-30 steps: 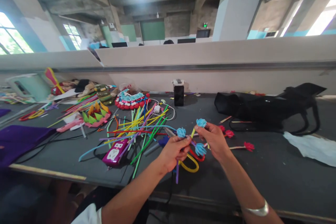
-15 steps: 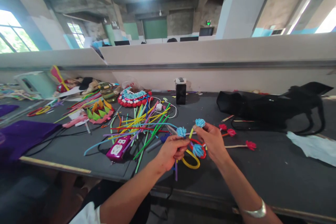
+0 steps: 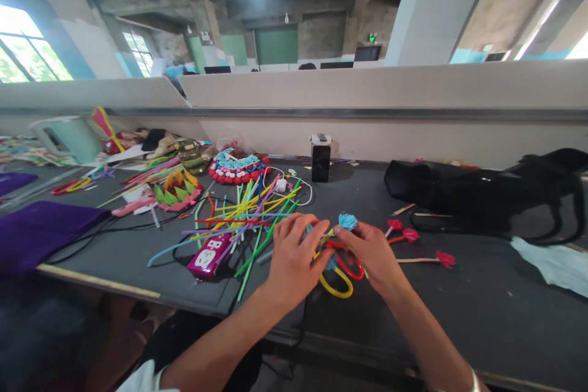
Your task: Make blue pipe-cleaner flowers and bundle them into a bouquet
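Between the thumb and fingers of my right hand (image 3: pixel 373 251) is a blue flower (image 3: pixel 348 221) on a yellow stem, its ruffled head pointing up. My left hand (image 3: pixel 296 254) is open just to the left, its fingers spread and bent. Behind those fingers a second blue flower (image 3: pixel 307 231) shows in part; whether they touch it cannot be made out. Below the hands lie a yellow loop (image 3: pixel 337 291) and a red loop (image 3: pixel 353 269), like scissor handles, with another bit of blue flower half hidden beside them.
Fuzzy craft stems (image 3: pixel 248 220) lie piled left of my hands, beside a purple box (image 3: pixel 209 257). Red flowers (image 3: pixel 444 259) on stems lie to the right. A black bag (image 3: pixel 478 193) is farther right. A phone (image 3: pixel 320 163) stands at the back, near a beaded flower piece (image 3: pixel 239 166).
My left hand has let go of its blue flower and thin stem and spread its fingers. The right hand keeps its flower, now slightly lower. The view has shifted a little.
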`<state>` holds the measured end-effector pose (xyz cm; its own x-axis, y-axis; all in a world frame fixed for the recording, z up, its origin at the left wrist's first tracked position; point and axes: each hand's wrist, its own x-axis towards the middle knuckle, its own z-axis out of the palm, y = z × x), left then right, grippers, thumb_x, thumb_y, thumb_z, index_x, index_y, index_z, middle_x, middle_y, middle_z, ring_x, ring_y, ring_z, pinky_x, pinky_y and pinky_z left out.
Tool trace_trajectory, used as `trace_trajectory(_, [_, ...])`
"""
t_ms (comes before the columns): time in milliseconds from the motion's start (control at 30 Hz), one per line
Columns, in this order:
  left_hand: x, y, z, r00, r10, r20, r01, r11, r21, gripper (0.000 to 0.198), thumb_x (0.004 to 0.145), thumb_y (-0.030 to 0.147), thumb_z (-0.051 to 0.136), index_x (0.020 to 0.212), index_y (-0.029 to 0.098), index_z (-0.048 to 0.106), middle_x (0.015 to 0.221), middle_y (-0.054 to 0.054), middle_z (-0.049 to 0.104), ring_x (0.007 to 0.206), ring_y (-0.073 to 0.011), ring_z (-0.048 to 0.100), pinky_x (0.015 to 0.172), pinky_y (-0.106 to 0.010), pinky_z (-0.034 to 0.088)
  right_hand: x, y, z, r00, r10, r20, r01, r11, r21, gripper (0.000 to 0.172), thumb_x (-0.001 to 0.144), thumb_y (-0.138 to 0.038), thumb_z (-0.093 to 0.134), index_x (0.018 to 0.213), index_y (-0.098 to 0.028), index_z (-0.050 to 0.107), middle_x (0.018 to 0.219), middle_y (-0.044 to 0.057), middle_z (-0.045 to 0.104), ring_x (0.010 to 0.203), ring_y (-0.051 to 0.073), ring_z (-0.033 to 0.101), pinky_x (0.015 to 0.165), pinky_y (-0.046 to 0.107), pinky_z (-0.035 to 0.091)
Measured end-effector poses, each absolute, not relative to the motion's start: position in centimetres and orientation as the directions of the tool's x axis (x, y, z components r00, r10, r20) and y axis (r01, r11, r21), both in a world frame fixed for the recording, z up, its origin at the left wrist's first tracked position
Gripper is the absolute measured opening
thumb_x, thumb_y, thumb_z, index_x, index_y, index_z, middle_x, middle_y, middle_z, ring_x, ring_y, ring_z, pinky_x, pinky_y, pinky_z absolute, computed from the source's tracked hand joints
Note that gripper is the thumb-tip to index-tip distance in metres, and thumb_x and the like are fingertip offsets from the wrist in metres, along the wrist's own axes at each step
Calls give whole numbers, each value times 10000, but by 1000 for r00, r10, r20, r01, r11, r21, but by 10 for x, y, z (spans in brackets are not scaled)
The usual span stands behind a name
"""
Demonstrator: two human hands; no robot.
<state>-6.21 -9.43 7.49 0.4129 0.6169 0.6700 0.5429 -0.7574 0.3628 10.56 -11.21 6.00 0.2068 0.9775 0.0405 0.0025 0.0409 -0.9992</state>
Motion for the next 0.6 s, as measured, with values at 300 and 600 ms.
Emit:
trace_trajectory(300, [-66, -92, 69, 454, 597, 661, 572, -765, 298, 78, 851, 206, 575, 866, 202, 652, 812, -33, 687, 909, -211, 565, 866, -422, 339, 95, -125, 70, -27, 999, -38, -60, -40, -997, 313, 736, -459, 702, 748, -161, 608, 586, -54, 483, 460, 73, 422, 386, 189, 393])
trace_trajectory(600, [-67, -97, 80, 444, 701, 559, 519, -709, 477, 77, 793, 175, 598, 717, 189, 599, 695, -3, 634, 766, -168, 562, 780, -352, 369, 96, -136, 76, 52, 998, 21, 138, 13, -990, 308, 770, -462, 667, 758, -156, 640, 591, -28, 560, 416, 74, 465, 377, 186, 352])
